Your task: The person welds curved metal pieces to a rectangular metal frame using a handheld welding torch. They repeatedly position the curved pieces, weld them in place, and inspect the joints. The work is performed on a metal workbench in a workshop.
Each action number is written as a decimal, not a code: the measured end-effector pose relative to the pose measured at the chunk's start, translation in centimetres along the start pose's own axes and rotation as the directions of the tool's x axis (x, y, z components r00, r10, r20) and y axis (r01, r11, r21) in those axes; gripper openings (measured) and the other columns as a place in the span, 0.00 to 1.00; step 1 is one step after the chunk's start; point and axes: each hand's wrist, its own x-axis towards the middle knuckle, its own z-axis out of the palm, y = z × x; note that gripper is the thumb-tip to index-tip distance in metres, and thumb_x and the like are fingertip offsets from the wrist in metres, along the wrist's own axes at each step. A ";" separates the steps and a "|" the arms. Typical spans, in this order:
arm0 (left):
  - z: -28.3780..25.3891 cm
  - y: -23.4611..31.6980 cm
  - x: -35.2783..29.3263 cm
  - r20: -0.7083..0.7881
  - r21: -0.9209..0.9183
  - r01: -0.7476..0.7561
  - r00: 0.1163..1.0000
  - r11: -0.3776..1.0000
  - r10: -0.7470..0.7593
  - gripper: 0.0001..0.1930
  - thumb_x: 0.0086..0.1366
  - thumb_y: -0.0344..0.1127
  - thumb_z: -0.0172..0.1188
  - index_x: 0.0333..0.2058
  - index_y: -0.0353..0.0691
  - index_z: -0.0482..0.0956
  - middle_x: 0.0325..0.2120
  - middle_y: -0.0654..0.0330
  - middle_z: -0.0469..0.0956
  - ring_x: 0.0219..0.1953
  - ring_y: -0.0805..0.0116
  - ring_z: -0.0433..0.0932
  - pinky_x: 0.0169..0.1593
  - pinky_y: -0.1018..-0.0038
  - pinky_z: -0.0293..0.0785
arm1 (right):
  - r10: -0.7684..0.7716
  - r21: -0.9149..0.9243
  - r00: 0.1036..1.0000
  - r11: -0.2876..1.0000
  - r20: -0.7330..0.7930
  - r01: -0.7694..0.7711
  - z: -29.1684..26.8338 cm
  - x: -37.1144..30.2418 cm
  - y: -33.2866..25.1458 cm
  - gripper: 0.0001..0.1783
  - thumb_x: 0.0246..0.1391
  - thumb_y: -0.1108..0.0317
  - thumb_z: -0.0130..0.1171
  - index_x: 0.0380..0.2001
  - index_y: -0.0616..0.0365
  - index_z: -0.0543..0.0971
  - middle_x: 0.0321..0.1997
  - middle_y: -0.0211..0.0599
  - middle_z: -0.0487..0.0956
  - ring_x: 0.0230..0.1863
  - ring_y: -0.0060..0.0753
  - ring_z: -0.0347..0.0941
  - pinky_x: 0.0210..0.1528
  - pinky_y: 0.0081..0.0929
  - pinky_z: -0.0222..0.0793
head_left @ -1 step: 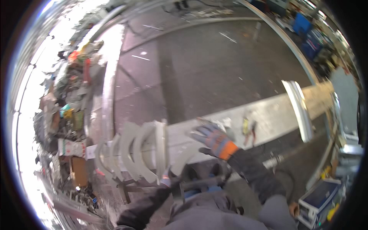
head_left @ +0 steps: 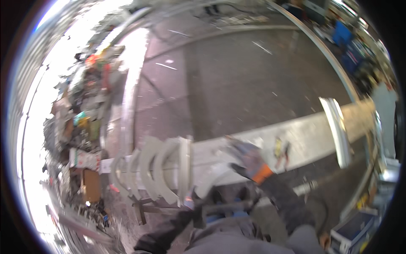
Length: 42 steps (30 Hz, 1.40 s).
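Note:
My right hand (head_left: 248, 160), in a grey glove with an orange cuff, is over the long pale board (head_left: 258, 137) with its fingers stretched out. Nothing shows in its grasp. Low on the board's near side, my left hand (head_left: 189, 203) is close to the lower end of a straight pale strip (head_left: 185, 167); its fingers are mostly hidden. Left of that strip several curved grey pieces (head_left: 158, 169) lie across the board. To the right of my right hand are a yellow tool (head_left: 278, 148) and a red-handled tool, apparently pliers (head_left: 286, 154).
A white profile piece (head_left: 337, 129) lies across the board's right part. Cluttered scraps (head_left: 91, 122) line the left side. A metal rail (head_left: 131, 97) runs along the dark floor. At lower right stands a blue-and-silver case (head_left: 353, 230).
The whole view has shifted, so the scene sits a little farther right and lower. My right hand stays over the board with fingers outstretched, slightly blurred.

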 end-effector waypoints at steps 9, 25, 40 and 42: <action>2.4 2.3 -0.4 -0.182 0.145 0.086 0.982 0.986 -0.058 0.37 0.59 0.50 0.72 0.61 0.35 0.69 0.48 0.53 0.83 0.50 0.63 0.83 0.54 0.64 0.78 | 0.934 0.894 0.086 0.357 -0.347 -0.270 6.0 -20.4 22.6 0.16 0.69 0.55 0.54 0.45 0.57 0.77 0.46 0.35 0.78 0.41 0.27 0.75 0.43 0.26 0.74; -1.0 11.1 -0.9 -0.423 -0.832 -0.278 0.878 0.480 -0.225 0.29 0.65 0.52 0.65 0.60 0.51 0.69 0.31 0.61 0.76 0.32 0.63 0.78 0.36 0.61 0.80 | 0.991 0.490 0.005 0.070 -0.132 -0.869 13.3 -24.1 23.9 0.17 0.63 0.50 0.60 0.33 0.52 0.75 0.29 0.33 0.73 0.29 0.31 0.74 0.29 0.31 0.71; -4.8 18.9 -2.0 -0.577 -0.691 -0.497 0.816 0.525 0.012 0.14 0.69 0.46 0.56 0.40 0.41 0.69 0.22 0.59 0.72 0.19 0.66 0.74 0.23 0.69 0.75 | 0.879 0.977 0.466 0.179 -0.105 -0.118 3.3 -17.7 -11.0 0.15 0.64 0.60 0.61 0.40 0.64 0.77 0.33 0.39 0.79 0.31 0.28 0.76 0.35 0.25 0.73; -5.9 19.6 -2.9 -0.505 -0.724 -0.459 0.861 0.515 0.056 0.14 0.69 0.45 0.55 0.42 0.41 0.67 0.22 0.59 0.72 0.18 0.68 0.73 0.21 0.70 0.72 | 0.864 0.936 0.499 0.226 -0.065 -0.269 2.4 -14.8 -16.6 0.17 0.66 0.58 0.59 0.37 0.64 0.78 0.28 0.36 0.79 0.28 0.26 0.74 0.33 0.23 0.69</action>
